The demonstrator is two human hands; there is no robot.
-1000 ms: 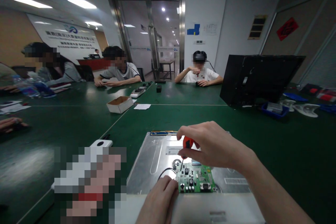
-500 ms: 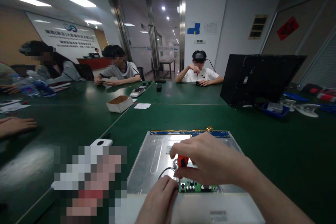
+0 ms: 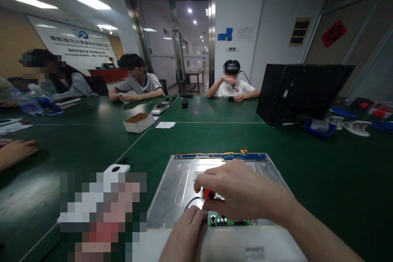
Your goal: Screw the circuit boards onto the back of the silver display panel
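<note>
In the head view, my right hand (image 3: 236, 188) is curled over the red-and-black handle of a screwdriver (image 3: 209, 193), its shaft hidden below. Under it lies a green circuit board (image 3: 230, 220) on a flat metal display panel (image 3: 164, 196). My left hand (image 3: 190, 231) rests at the board's left corner, its fingers bent and pressed together; whatever is at the fingertips is hidden. A dark cable (image 3: 193, 201) curves over the metal beside the hands. Along the panel's far edge runs a narrow blue circuit strip (image 3: 199, 156).
A white device (image 3: 121, 168), partly pixelated, lies left of the panel. Farther off are an open cardboard box (image 3: 138, 123), a paper slip (image 3: 166, 125) and a black monitor (image 3: 303, 94). Other people sit round the green table (image 3: 215, 137); a co-worker's hand (image 3: 18, 151) rests at left.
My right hand and the screwdriver have shifted slightly left and down, covering more of the board. My left hand stays in place. The view has moved a little.
</note>
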